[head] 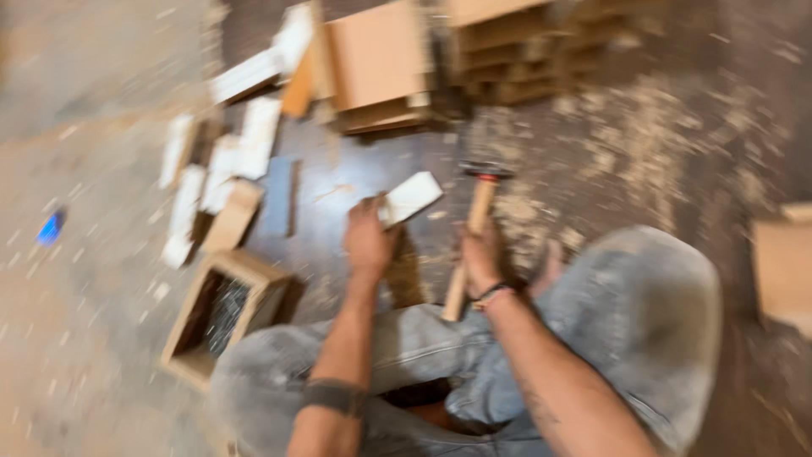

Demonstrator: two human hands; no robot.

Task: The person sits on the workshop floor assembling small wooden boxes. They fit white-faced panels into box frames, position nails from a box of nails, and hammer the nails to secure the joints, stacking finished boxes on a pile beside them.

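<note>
I sit on a workshop floor (101, 101) strewn with sawdust (643, 127), my knees in dusty grey trousers (626, 322) filling the lower part of the view, which is smeared by motion.

At the far edge of the floor stand stacked wooden boxes (381, 59) of bare board, some already closed up, with a further pile (524, 51) beside them toward the far right. A loose board (782, 262) juts in at the right edge. To the far left of the boxes lies a scatter of short white-faced offcuts (228, 161), cut to length but not yet joined to anything.

By my left knee sits a small open wooden tray (222, 313) holding what look like dark nails; the blur keeps me from being sure.

My right hand (480, 258) is wrapped tight around the wooden handle of a hammer (475, 228), its dark head up and pointing away from me, above the floor just in front of my knees. A cord bracelet rings that wrist.

My left hand (368, 241) is closed, pinching a small pale wooden piece (410, 199) by its near end, raised just left of the hammer head and not touching it.

Judging by the piles, several boxes are done, and a good many pieces remain to be nailed.
</note>
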